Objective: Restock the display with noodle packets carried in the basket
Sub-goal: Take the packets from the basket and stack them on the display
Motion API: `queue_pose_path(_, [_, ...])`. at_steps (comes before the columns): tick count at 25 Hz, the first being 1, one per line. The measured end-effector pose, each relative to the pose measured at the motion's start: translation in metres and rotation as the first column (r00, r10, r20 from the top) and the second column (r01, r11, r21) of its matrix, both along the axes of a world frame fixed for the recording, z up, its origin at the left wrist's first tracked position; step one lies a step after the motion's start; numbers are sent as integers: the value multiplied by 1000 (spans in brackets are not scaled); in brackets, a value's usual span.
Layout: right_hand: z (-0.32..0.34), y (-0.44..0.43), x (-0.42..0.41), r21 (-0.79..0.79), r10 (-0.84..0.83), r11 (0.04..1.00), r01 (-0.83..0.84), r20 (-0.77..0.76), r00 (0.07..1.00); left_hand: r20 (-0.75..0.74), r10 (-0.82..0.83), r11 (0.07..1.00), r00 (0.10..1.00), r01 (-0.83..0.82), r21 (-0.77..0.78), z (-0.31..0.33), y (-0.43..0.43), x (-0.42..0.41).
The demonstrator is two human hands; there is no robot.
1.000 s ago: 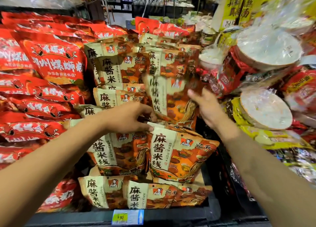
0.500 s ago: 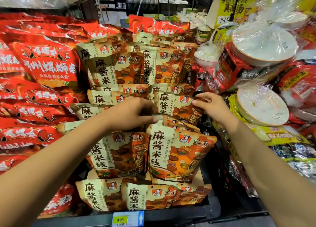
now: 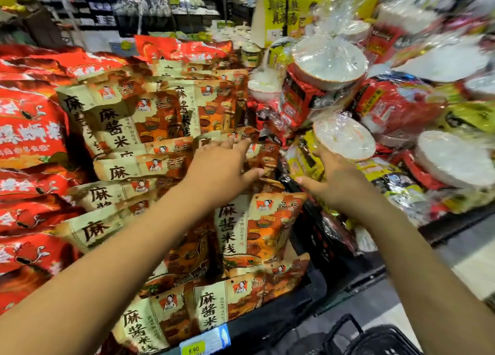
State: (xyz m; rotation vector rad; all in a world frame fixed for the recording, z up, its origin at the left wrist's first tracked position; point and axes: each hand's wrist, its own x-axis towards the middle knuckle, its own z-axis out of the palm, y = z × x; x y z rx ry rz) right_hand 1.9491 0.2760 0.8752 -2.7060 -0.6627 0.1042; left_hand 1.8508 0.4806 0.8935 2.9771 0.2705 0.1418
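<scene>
The grip of the left hand (image 3: pixel 223 174) is seen spread apart, its straight fingers laid on the stacked beige-and-orange plastic noodle packets (image 3: pixel 251 229), which are piled on the black display shelf (image 3: pixel 270 326) below, beyond and to the left of that grip. The grip of the right hand (image 3: pixel 336 179) is likewise held apart with nothing in it, just right of the stack and just below a white bowl wrapped in clear film (image 3: pixel 344 138); whether the wrapping is touched cannot be told. A black plastic basket (image 3: pixel 380 338) is seen well below the right grip.
</scene>
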Motion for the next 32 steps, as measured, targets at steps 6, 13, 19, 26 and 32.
queue_pose_path(6, [-45, -112, -78, -30, -392, 920, 392, -11, 920, 64, -265, 964, 962, 267, -9, -26, -131, 7])
queue_pose_path(13, [-136, -261, -193, -171, -719, 693, 700, -229, 656, -180, -637, 765, 749, 644, -27, -113, -286, -36])
queue_pose_path(19, [-211, -364, -261, -198, -806, 508, 838, -453, 381, -477, -638, 699, 605, 715, -27, -194, -387, -46])
queue_pose_path(26, [-318, -463, -273, -255, -776, 450, 856, -586, 234, -624, -514, 776, 588, 629, -46, -321, -471, -33])
queue_pose_path(32, [-469, -500, -258, -247, -746, 462, 851, -628, 223, -685, -442, 828, 579, 558, -63, -491, -505, -20])
